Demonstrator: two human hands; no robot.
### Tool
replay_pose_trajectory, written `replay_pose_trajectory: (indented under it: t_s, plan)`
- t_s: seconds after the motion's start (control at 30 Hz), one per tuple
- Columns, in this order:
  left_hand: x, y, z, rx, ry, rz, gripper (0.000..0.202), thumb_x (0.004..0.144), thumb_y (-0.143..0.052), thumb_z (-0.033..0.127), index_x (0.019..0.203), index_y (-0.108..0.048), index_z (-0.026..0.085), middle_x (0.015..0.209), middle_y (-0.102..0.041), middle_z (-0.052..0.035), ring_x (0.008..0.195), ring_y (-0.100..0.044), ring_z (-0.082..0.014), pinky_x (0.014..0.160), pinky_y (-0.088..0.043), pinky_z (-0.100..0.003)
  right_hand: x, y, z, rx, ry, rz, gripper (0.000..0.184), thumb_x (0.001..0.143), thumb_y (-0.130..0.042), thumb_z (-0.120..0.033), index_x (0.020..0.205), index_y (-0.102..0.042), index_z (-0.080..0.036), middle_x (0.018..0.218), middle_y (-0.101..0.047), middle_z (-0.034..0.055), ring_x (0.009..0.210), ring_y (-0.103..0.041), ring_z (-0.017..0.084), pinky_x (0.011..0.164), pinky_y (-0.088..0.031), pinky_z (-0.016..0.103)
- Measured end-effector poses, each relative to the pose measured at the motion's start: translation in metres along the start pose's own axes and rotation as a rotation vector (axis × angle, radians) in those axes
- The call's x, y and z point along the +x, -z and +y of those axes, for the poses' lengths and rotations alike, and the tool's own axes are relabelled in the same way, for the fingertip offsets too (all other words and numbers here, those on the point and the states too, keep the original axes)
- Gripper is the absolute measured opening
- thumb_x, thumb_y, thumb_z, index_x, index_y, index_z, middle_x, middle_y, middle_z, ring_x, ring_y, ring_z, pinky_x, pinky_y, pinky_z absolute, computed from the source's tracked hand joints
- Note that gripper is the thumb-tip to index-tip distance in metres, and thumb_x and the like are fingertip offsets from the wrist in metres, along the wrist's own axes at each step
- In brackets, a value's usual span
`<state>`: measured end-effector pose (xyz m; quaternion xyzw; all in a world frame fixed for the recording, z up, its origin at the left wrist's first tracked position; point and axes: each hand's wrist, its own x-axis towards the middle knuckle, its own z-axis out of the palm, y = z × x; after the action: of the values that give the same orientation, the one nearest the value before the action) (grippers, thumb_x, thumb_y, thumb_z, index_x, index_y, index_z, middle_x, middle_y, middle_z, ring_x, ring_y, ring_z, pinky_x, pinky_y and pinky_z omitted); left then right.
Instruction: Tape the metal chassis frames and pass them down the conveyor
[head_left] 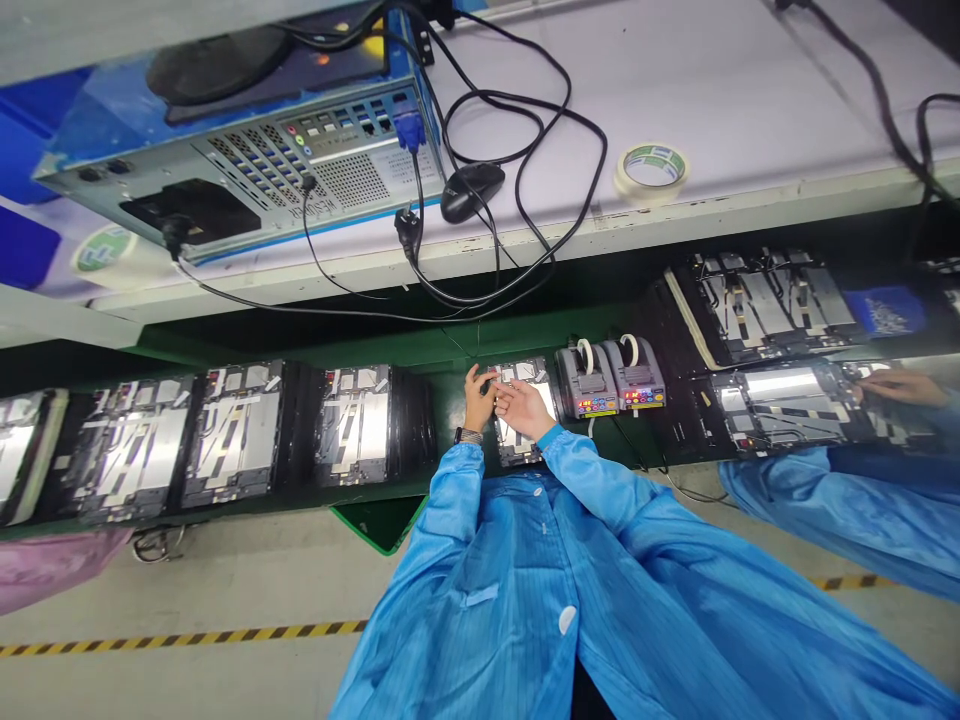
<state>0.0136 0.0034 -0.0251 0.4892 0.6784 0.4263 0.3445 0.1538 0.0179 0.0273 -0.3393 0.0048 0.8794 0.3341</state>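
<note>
Both my hands meet above an opened tablet-like device [517, 450] with silver plates and a dark frame, lying on the green bench. My left hand [478, 402], with a dark band at its wrist, has its thumb and fingers bent together in a pinch. Beside it, my right hand [525, 410] is turned partly palm up, its fingertips pinched close to the left ones. Whatever is between the fingertips is too small to make out. Just right of my hands stand two grey tape dispensers [589, 380] with white tape rolls and lit red displays.
Stacks of similar devices [352, 425] line the bench on the left, with more [776, 305] at right. A co-worker's hand [900, 388] rests over devices at right. The shelf above holds a computer case [300, 170], a mouse [471, 190], cables and a tape roll [652, 168].
</note>
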Motion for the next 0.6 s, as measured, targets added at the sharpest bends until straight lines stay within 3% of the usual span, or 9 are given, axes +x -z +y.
replay_pose_trajectory:
  t_s: [0.1, 0.2, 0.3, 0.4, 0.5, 0.6]
  plan:
    - [0.001, 0.001, 0.002, 0.021, 0.001, 0.012, 0.016, 0.090, -0.070, 0.025, 0.104, -0.077, 0.027, 0.153, -0.044, -0.0065, 0.145, -0.041, -0.0282, 0.123, -0.031, -0.046, -0.004, 0.000, -0.001, -0.111, 0.003, 0.002, 0.019, 0.090, -0.052, -0.034, 0.095, -0.061, -0.019, 0.066, -0.053, 0.0007, 0.050, -0.037, 0.015, 0.050, -0.036, 0.028]
    - [0.002, 0.000, -0.001, 0.018, 0.008, 0.025, 0.015, 0.091, -0.069, 0.024, 0.103, -0.078, 0.027, 0.153, -0.045, -0.0065, 0.143, -0.043, -0.0278, 0.123, -0.031, -0.047, -0.011, 0.002, 0.001, -0.479, 0.012, 0.014, 0.019, 0.089, -0.054, -0.035, 0.092, -0.065, -0.019, 0.062, -0.052, -0.0003, 0.048, -0.037, 0.014, 0.050, -0.034, 0.028]
    - [0.003, 0.001, -0.006, 0.012, -0.027, 0.016, 0.015, 0.090, -0.072, 0.026, 0.103, -0.079, 0.028, 0.152, -0.046, -0.0071, 0.144, -0.042, -0.0283, 0.124, -0.030, -0.047, -0.014, 0.005, -0.003, -1.073, 0.332, 0.149, 0.019, 0.089, -0.056, -0.030, 0.098, -0.071, -0.022, 0.065, -0.059, 0.0010, 0.057, -0.049, 0.018, 0.058, -0.040, 0.029]
    - [0.004, 0.002, -0.008, 0.025, -0.056, 0.002, 0.016, 0.090, -0.072, 0.028, 0.105, -0.078, 0.028, 0.150, -0.048, -0.0079, 0.146, -0.041, -0.0288, 0.124, -0.029, -0.049, -0.009, 0.006, -0.017, -1.657, 0.669, 0.190, 0.028, 0.091, -0.055, -0.020, 0.110, -0.074, -0.026, 0.087, -0.070, 0.0062, 0.084, -0.062, 0.024, 0.076, -0.045, 0.033]
    - [0.005, 0.002, -0.007, 0.039, -0.035, -0.003, 0.017, 0.090, -0.072, 0.028, 0.106, -0.078, 0.029, 0.150, -0.047, -0.0072, 0.145, -0.041, -0.0282, 0.124, -0.030, -0.049, -0.001, 0.008, -0.032, -2.024, 0.683, 0.062, 0.037, 0.091, -0.053, -0.013, 0.119, -0.074, -0.026, 0.098, -0.071, 0.0105, 0.092, -0.064, 0.027, 0.083, -0.044, 0.035]
    - [0.005, 0.002, -0.007, 0.015, -0.013, 0.007, 0.016, 0.089, -0.073, 0.028, 0.105, -0.078, 0.029, 0.152, -0.046, -0.0065, 0.145, -0.042, -0.0276, 0.124, -0.030, -0.048, 0.004, 0.010, -0.040, -2.184, 0.645, -0.013, 0.045, 0.091, -0.053, -0.010, 0.129, -0.070, -0.028, 0.099, -0.070, 0.0121, 0.089, -0.064, 0.027, 0.081, -0.044, 0.036]
